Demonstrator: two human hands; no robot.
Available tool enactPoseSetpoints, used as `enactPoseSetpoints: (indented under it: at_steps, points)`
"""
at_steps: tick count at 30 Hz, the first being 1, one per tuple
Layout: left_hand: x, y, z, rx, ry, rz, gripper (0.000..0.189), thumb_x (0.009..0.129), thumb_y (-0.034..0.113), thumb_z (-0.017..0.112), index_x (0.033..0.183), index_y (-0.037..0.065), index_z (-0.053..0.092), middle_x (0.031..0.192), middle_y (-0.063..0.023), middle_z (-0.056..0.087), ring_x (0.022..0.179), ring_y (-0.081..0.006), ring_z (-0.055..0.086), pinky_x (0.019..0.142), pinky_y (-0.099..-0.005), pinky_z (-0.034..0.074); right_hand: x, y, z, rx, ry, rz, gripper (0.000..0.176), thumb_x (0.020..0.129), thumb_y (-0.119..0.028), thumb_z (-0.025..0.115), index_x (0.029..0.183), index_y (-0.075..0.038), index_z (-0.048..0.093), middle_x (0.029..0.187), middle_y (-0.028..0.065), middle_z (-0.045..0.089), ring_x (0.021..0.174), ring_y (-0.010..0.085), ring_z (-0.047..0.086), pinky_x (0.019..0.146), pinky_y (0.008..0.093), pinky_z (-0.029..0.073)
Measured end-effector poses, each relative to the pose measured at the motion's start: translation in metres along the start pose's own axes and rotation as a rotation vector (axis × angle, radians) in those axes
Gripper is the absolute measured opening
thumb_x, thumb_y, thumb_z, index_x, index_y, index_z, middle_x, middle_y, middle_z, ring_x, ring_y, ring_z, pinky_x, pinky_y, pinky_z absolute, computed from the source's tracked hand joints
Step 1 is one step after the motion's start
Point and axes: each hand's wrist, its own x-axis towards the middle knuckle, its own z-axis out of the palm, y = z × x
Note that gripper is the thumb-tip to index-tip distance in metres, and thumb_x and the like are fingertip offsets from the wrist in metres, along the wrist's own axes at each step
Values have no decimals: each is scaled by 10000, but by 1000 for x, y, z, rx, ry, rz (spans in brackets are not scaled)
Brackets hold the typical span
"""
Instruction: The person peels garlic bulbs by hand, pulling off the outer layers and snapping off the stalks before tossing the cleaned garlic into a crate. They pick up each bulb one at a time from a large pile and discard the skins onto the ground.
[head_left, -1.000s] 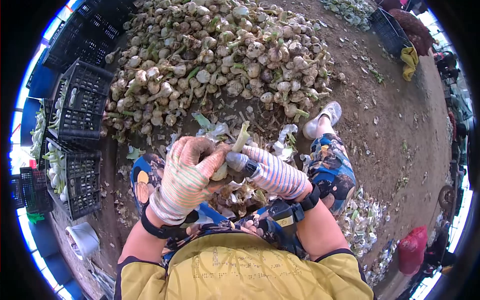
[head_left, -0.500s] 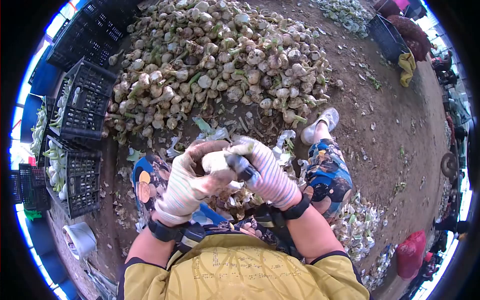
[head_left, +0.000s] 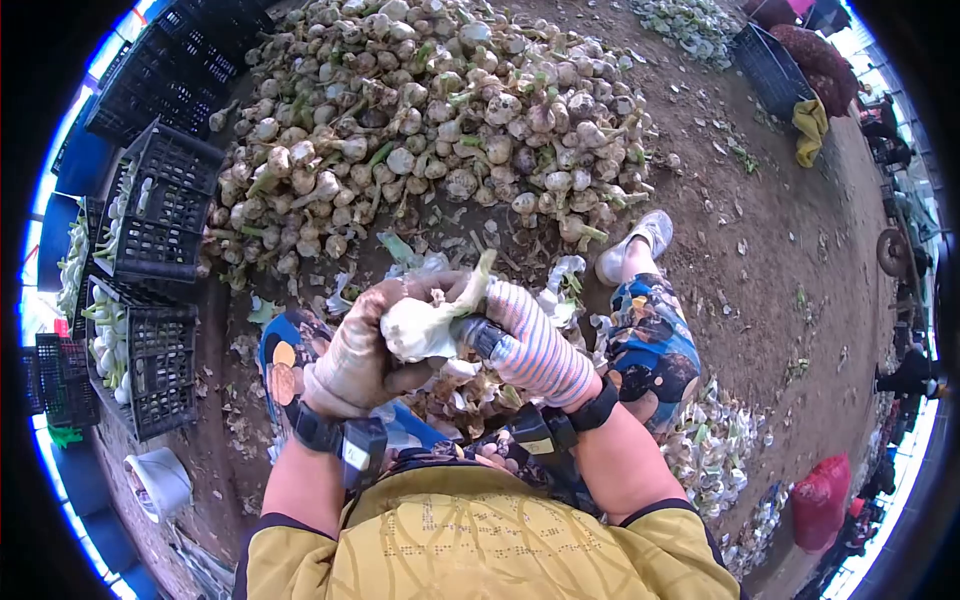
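A pale garlic bulb point(head_left: 415, 328) with a green stem pointing up and to the right is held in front of my lap. My left hand point(head_left: 350, 352), in a soiled striped glove, wraps round the bulb from its left side. On the other side, my right hand point(head_left: 530, 345), gloved in the same stripes, is closed against the bulb and the base of its stem. A small dark object point(head_left: 482, 338) sits at the right thumb; I cannot make out its kind. Below the hands lie loose papery peelings point(head_left: 470, 400).
A large heap of garlic bulbs point(head_left: 440, 130) lies ahead. To the left stand black plastic crates point(head_left: 160, 210) with trimmed garlic and a white bucket point(head_left: 160, 482). More peelings point(head_left: 715, 450) lie at right, near a red sack point(head_left: 820, 503). A dark crate point(head_left: 772, 72) stands at upper right.
The garlic bulb has turned, so its stem now points up instead of lying sideways beneath the right fingers. My left hand has shifted slightly left, leaving more of the bulb exposed.
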Motion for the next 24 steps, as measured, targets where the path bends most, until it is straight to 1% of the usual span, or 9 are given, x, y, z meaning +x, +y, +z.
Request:
enactPoseSetpoints:
  at_steps: [2,4,7,9,13,16,20,22,24]
  points:
    - [-1,4,-4,66,192,-190,851,756,679,543,1316,52,409,1029,-39,580,829,-53,536,598,-191,423,2,19,-2,-77,42,-9,288,836,-28,468,1102,20,568,1028,107,618,934,164,568,850,283,435]
    - [7,-5,9,679,298,389,764,814,489,600,1343,-4,352,1133,-72,517,897,-139,536,801,-257,439,3,32,-6,-29,249,138,287,848,-58,471,1104,30,565,994,84,632,889,155,568,839,279,439]
    - [-3,4,12,1383,345,659,571,833,265,648,1304,18,437,1171,-62,452,958,-120,535,821,-233,444,-1,21,-11,-129,261,183,291,864,-126,494,1109,13,564,986,48,620,850,104,550,785,259,445]
    - [-6,2,2,488,269,189,466,834,176,627,1251,12,500,1172,-57,465,986,-135,531,857,-243,435,-3,8,-7,88,227,236,266,853,-119,501,1081,-22,598,951,27,622,834,85,543,741,242,436]
    - [-3,9,-2,294,176,125,372,845,143,628,1181,1,551,1148,-50,525,999,-127,543,837,-241,451,-6,14,-13,-100,165,282,293,859,-159,504,1101,-15,585,961,42,622,840,109,547,759,270,444]
    - [-6,14,3,595,234,144,439,813,219,680,1163,-13,554,1131,-73,572,985,-131,564,845,-267,463,-5,8,-8,-179,114,140,281,849,-153,503,1068,1,589,911,74,623,826,137,557,758,291,446]
    - [-17,19,-7,18,119,-113,681,678,351,794,1170,-42,535,1060,-119,629,950,-195,622,850,-303,486,1,6,-17,-630,-155,-187,268,797,-116,509,1029,-9,593,889,174,617,824,321,586,742,362,459]
    - [-25,20,-13,-13,80,-192,702,664,361,803,1171,-44,536,1050,-127,634,933,-205,632,804,-297,512,2,5,-16,-706,-200,-131,256,778,-113,525,1003,-16,599,873,176,610,821,337,585,729,381,461]
    - [-31,8,-25,-62,92,-178,598,672,287,791,1105,-57,563,1019,-144,632,785,-213,660,572,-257,557,2,3,-16,-861,-290,-13,232,739,-107,555,950,-29,610,841,180,597,815,368,583,704,418,464]
